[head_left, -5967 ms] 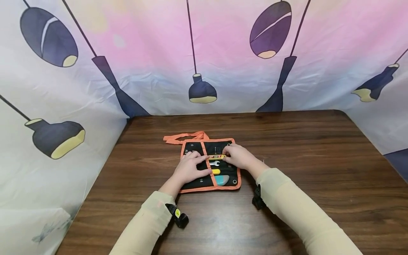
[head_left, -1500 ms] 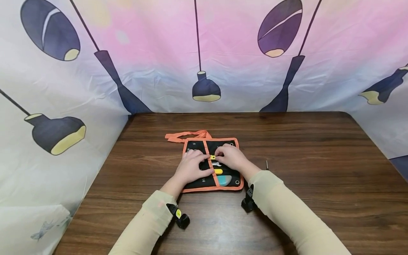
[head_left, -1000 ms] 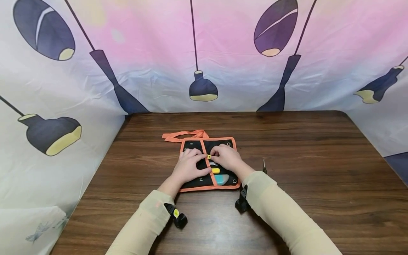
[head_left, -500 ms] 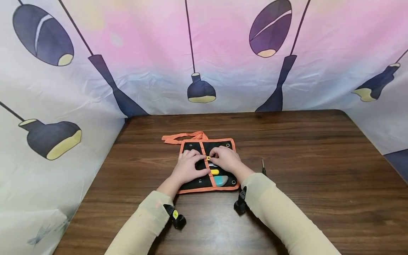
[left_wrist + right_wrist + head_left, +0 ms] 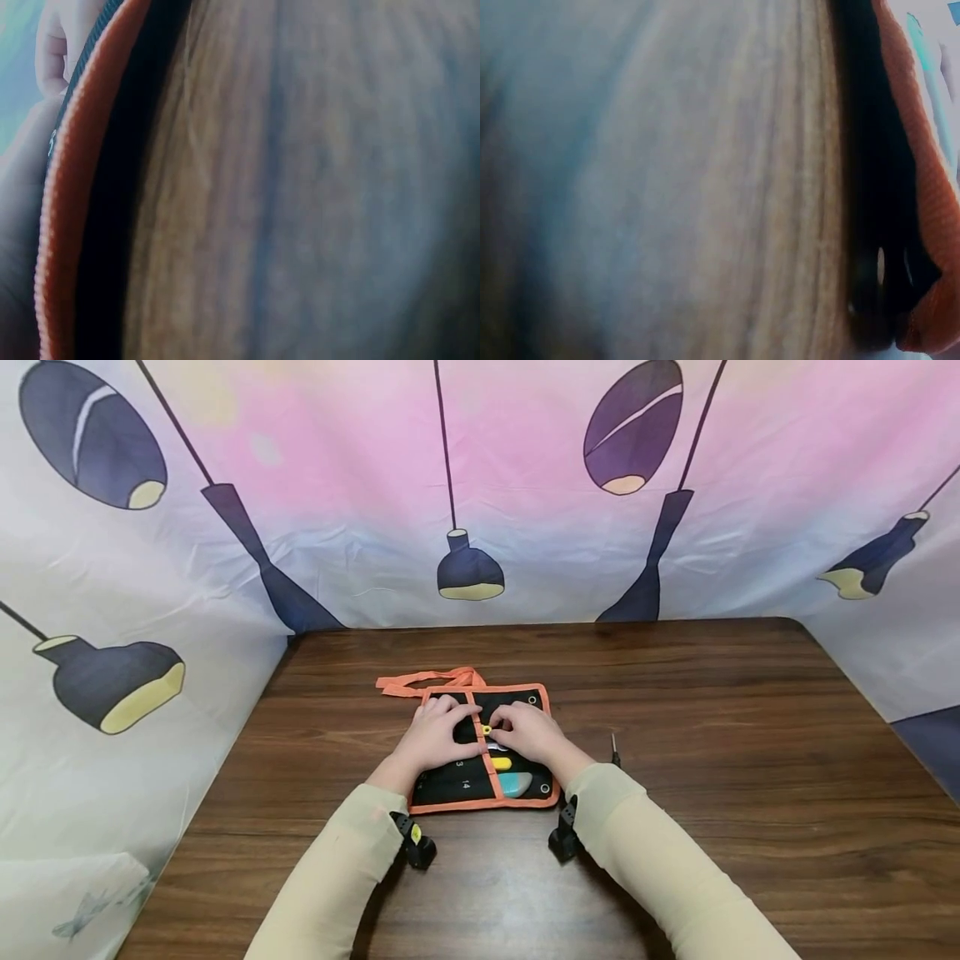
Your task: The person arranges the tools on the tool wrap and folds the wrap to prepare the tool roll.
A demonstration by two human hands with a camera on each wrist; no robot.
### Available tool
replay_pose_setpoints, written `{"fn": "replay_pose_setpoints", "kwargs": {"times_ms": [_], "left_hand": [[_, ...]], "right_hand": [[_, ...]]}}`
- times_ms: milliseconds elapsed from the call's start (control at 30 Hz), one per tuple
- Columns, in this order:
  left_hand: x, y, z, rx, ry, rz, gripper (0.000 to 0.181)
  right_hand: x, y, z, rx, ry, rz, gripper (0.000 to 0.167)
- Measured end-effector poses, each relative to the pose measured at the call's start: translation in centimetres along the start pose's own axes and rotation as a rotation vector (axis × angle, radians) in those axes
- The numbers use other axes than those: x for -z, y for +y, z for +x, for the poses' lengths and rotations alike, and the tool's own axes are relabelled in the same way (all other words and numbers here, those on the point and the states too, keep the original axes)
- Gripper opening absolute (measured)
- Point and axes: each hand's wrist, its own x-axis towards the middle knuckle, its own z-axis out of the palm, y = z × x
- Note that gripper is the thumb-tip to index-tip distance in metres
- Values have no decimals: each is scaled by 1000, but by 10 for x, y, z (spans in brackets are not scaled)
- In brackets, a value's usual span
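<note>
Two hands on one flat tool pouch point(image 5: 442, 787), mid-frame on the brown table point(image 5: 750, 735). Left to right: orange tie strap point(image 5: 431, 679) lies loose at the pouch's upper left, so rolling and tying not done, if that's wanted. Left hand point(image 5: 437, 735) lies over the pouch's left half, thumb and forefinger spread apart with tips at the orange band point(image 5: 491, 770); gripping nothing I can see, likely steadying it. Just right of the band, centre frame: yellow tool point(image 5: 487, 730), only its end showing, rest seems to be under the band; looks nearly home. Below it, stacked down the frame, wrench point(image 5: 496, 747), yellow handle point(image 5: 501, 763) and teal tool point(image 5: 516, 785) all poke out from the band; I'd count those as stowed. Right hand point(image 5: 527, 733) has its fingers curled in, pinching the yellow tool's end. Further right, apart from the pouch, what looks like a screwdriver point(image 5: 614, 750) lies on the table, handle partly hidden by the sleeve; probably the one piece left to stow. Wrist views: mostly blurred wood and pouch edge, no help on either grip.
</note>
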Motion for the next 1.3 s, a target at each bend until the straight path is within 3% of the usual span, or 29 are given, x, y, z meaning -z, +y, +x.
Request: {"fn": "replay_pose_setpoints", "kwargs": {"times_ms": [300, 600, 1000, 1300], "left_hand": [[-6, 2, 4, 9, 13, 43, 65], [-10, 3, 6, 15, 0, 42, 65], [-7, -1, 3, 41, 4, 52, 65], [-7, 0, 2, 38, -2, 90, 65]], "right_hand": [[1, 6, -1, 28, 8, 9, 18], [14, 15, -7, 79, -48, 66, 23], [39, 23, -20, 63, 7, 88, 25], [57, 50, -45, 22, 59, 98, 27]]}}
